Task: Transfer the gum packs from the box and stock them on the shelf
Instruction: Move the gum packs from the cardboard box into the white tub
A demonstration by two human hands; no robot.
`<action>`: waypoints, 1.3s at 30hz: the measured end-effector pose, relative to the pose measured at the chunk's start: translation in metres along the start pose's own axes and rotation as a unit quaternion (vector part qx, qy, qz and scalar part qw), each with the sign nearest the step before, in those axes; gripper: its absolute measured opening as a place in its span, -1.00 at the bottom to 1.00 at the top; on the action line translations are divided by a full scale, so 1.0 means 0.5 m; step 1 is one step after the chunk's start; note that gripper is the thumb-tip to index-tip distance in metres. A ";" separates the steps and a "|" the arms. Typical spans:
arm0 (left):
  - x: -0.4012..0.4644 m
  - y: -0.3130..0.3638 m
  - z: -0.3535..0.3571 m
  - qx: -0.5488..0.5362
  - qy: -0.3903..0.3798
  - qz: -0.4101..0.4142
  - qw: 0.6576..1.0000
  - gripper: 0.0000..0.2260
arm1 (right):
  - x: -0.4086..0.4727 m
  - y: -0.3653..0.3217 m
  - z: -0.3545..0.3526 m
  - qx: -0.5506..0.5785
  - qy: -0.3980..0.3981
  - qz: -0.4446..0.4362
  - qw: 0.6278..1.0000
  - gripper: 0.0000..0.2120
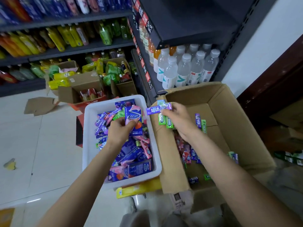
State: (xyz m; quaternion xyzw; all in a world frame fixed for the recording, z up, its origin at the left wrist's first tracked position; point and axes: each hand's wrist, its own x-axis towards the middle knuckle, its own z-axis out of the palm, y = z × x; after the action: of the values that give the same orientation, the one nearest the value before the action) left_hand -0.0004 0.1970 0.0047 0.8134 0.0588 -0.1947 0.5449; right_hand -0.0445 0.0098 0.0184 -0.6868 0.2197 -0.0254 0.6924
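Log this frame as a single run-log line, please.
left hand: grips blue gum pack over white bin | right hand: holds purple gum stick and green sticks above cardboard box

This is a small shop, seen from an aisle. Dark metal shelves [91,45] carry rows of bottled drinks [68,36] and water bottles [185,69], with red price tags [144,20] along the shelf edges. Opened cardboard cartons [82,86] of stock sit on the tiled floor [41,128].
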 end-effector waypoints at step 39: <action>0.168 -0.022 -0.079 0.264 -0.154 0.353 0.884 -0.74 | 0.014 0.074 0.188 -0.297 0.202 -0.069 0.931 -0.74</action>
State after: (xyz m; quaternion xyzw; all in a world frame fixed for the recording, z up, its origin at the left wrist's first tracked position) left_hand 0.0831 0.2278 -0.0239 0.8538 -0.3708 -0.1203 0.3451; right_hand -0.0162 0.0980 -0.0228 -0.8549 0.3046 -0.1445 0.3944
